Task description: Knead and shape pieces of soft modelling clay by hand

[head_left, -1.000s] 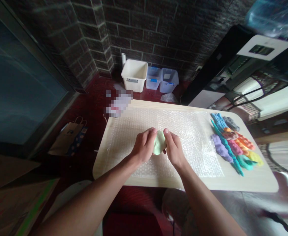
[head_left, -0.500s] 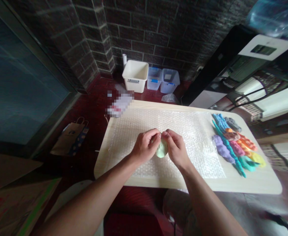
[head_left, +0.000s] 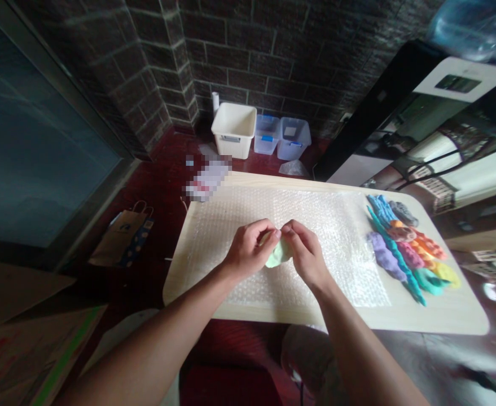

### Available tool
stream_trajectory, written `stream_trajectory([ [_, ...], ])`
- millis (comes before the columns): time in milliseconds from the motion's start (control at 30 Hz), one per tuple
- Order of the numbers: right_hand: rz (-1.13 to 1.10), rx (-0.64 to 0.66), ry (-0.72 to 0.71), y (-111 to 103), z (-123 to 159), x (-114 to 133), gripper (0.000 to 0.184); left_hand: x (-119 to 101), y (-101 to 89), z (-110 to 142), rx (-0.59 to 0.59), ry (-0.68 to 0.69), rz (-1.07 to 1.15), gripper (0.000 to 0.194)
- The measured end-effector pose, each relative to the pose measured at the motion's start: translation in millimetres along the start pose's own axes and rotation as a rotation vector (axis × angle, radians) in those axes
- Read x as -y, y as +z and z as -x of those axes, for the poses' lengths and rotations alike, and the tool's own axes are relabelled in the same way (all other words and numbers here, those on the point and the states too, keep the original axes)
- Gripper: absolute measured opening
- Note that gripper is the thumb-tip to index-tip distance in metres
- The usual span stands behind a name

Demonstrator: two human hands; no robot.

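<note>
Between my two hands is a soft, pale green piece of modelling clay [head_left: 278,255], its lower part hanging below the fingertips. My left hand [head_left: 251,245] pinches it from the left, thumb and fingers closed on its upper edge. From the right, my right hand [head_left: 306,249] grips the same piece, thumb and forefinger pressed together. Both hands are above a sheet of bubble wrap [head_left: 231,225], their fingertips almost touching. The top of the clay is partly hidden by the fingers.
On the pale table [head_left: 451,318], several coloured clay pieces [head_left: 412,254] lie at the right. A blurred-out package [head_left: 207,179] is at the far left corner. Beyond stand a cream bin [head_left: 233,132] and two clear tubs [head_left: 293,138]. A paper bag [head_left: 121,237] is on the floor.
The green clay now looks wider and flatter, its lower edge slightly higher. My hands have stayed in nearly the same place, with the fingertips shifted a little along it.
</note>
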State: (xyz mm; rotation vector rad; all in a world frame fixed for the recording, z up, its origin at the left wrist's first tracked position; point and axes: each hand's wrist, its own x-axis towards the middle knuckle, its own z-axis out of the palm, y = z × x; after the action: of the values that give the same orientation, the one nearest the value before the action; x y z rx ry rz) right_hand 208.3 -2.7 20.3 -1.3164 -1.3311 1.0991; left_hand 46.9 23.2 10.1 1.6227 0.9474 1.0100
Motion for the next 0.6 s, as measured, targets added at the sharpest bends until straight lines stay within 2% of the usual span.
stream_trajectory([
  [167,-0.010,-0.015,0.000,2.0,0.5,-1.2,0.041,-0.7,0.8,0.2,-0.043,0.001,-0.029,0.033],
  [400,0.005,0.028,0.035,1.8,-0.6,0.5,0.052,0.4,1.0,1.4,-0.002,0.016,0.000,0.041],
  [600,0.008,-0.004,0.000,2.3,0.1,-2.4,0.050,3.4,2.9,-0.4,-0.064,-0.012,0.011,0.039],
])
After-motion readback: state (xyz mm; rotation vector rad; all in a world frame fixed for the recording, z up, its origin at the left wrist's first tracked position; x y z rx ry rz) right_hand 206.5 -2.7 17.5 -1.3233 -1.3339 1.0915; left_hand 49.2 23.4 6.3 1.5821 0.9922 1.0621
